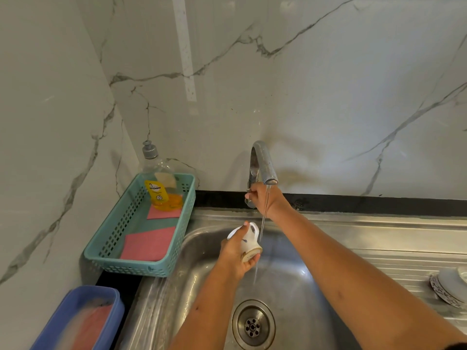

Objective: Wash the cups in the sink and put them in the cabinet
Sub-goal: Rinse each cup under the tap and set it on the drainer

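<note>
A white cup (249, 239) is held tilted over the sink (290, 274) by the left hand (236, 253); the tap (261, 157) is gripped at its base by the right hand (260, 198).

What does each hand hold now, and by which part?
The left hand grips a white cup round its body, not by the handle. The right hand grips the tap near its base.

Glossy steel sink (316, 223), veined marble wall (328, 84), perforated plastic basket (141, 270).
</note>
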{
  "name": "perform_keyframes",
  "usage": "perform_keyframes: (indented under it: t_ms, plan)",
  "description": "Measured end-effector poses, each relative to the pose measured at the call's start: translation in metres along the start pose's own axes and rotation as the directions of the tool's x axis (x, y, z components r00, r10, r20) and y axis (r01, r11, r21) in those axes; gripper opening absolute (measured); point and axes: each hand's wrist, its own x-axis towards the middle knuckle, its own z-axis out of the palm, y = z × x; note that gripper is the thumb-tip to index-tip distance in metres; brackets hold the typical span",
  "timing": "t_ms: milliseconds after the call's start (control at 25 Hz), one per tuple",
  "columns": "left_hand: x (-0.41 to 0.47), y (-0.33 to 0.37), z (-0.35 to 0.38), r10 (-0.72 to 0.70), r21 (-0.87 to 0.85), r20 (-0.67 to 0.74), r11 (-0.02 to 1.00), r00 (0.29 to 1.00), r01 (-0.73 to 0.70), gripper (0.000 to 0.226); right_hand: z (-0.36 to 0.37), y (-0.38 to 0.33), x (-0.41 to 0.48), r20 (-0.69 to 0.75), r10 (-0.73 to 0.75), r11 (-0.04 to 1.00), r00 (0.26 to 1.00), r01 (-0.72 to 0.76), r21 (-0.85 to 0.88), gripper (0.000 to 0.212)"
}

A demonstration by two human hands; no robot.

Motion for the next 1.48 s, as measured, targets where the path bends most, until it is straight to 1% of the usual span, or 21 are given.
perform_keyframes:
  t_ms: [80, 120, 160, 240, 280, 400, 520, 600, 720, 800, 880, 960, 1040, 1080, 1160, 1240, 1320, 1400, 1480]
  plan:
    - [-0.001, 0.001, 0.001, 0.008, -0.005, -0.01, 1.0, 1.0, -0.008, 0.062, -0.001, 0.006, -0.005, 0.036, 0.06, 0.993, 0.998, -0.057, -0.099, 0.012]
    - [0.0, 0.001, 0.001, 0.01, -0.002, -0.021, 1.0, 1.0, -0.01, 0.062, -0.001, 0.012, -0.007, 0.081, 0.121, 0.991, 0.989, -0.117, -0.059, 0.009]
    - [0.0, 0.001, 0.002, 0.01, -0.001, -0.031, 1.0, 0.999, -0.01, 0.062, -0.003, 0.016, -0.014, 0.144, 0.152, 0.988, 0.978, -0.147, -0.046, 0.002]
    - [-0.001, 0.001, 0.005, 0.005, -0.002, -0.053, 1.0, 0.999, -0.005, 0.064, -0.009, 0.017, -0.029, 0.262, 0.194, 0.978, 0.945, -0.207, 0.021, 0.011]
    - [-0.001, 0.0, 0.006, 0.006, 0.0, -0.063, 1.0, 0.998, -0.006, 0.063, -0.01, 0.02, -0.031, 0.282, 0.205, 0.973, 0.937, -0.225, 0.042, 0.013]
    - [-0.002, -0.004, 0.011, 0.02, 0.005, -0.063, 1.0, 0.998, -0.019, 0.06, -0.025, 0.007, -0.044, 0.225, 0.164, 0.974, 0.961, -0.193, 0.116, 0.025]
    - [-0.007, -0.009, 0.017, 0.052, 0.075, -0.017, 0.996, 0.998, -0.051, 0.048, -0.033, 0.004, -0.048, 0.233, 0.142, 0.987, 0.962, -0.155, 0.039, 0.031]
    - [-0.011, -0.01, 0.021, 0.068, 0.123, -0.007, 0.99, 0.998, -0.067, 0.047, -0.036, 0.006, -0.047, 0.197, 0.146, 0.987, 0.969, -0.156, 0.034, 0.028]
    - [-0.02, -0.009, 0.023, 0.118, 0.17, -0.028, 0.979, 0.993, -0.111, 0.044, -0.037, 0.008, -0.05, 0.116, 0.151, 0.988, 0.982, -0.145, -0.061, 0.018]
    - [-0.024, -0.009, 0.019, 0.141, 0.191, -0.035, 0.973, 0.989, -0.132, 0.045, -0.034, 0.012, -0.051, 0.125, 0.143, 0.989, 0.982, -0.136, -0.056, 0.015]
    - [-0.024, -0.009, 0.013, 0.137, 0.176, -0.023, 0.976, 0.99, -0.131, 0.049, -0.029, 0.012, -0.054, 0.173, 0.123, 0.992, 0.977, -0.118, -0.041, 0.01]
    - [-0.021, -0.009, 0.006, 0.113, 0.127, -0.026, 0.986, 0.993, -0.109, 0.052, -0.021, 0.01, -0.058, 0.24, 0.128, 0.989, 0.962, -0.143, 0.046, 0.004]
    - [-0.018, -0.01, -0.001, 0.081, 0.081, -0.015, 0.993, 0.997, -0.08, 0.052, -0.009, 0.006, -0.06, 0.274, 0.124, 0.985, 0.954, -0.151, 0.082, 0.016]
    - [-0.018, -0.011, -0.004, 0.065, 0.064, 0.003, 0.996, 0.998, -0.065, 0.052, -0.004, 0.004, -0.06, 0.278, 0.102, 0.992, 0.955, -0.12, 0.048, 0.018]
    - [-0.021, -0.012, -0.006, 0.048, 0.042, 0.034, 0.998, 0.998, -0.049, 0.052, 0.007, 0.0, -0.062, 0.251, 0.087, 0.996, 0.964, -0.087, -0.011, 0.018]
    - [-0.025, -0.013, -0.004, 0.048, 0.06, 0.065, 0.997, 0.997, -0.052, 0.052, 0.013, 0.001, -0.06, 0.182, 0.091, 0.995, 0.979, -0.095, 0.015, 0.017]
    - [-0.028, -0.012, 0.0, 0.07, 0.074, 0.115, 0.994, 0.991, -0.079, 0.059, 0.013, 0.004, -0.058, 0.101, 0.118, 0.984, 0.988, -0.13, 0.12, 0.017]
    - [-0.029, -0.011, 0.005, 0.115, 0.059, 0.181, 0.99, 0.977, -0.127, 0.062, 0.012, 0.007, -0.057, 0.027, 0.177, 0.951, 0.984, -0.178, 0.255, 0.016]
    - [-0.033, -0.008, 0.01, 0.179, 0.066, 0.231, 0.978, 0.956, -0.199, 0.053, 0.011, 0.013, -0.055, -0.023, 0.253, 0.894, 0.967, -0.224, 0.389, 0.019]
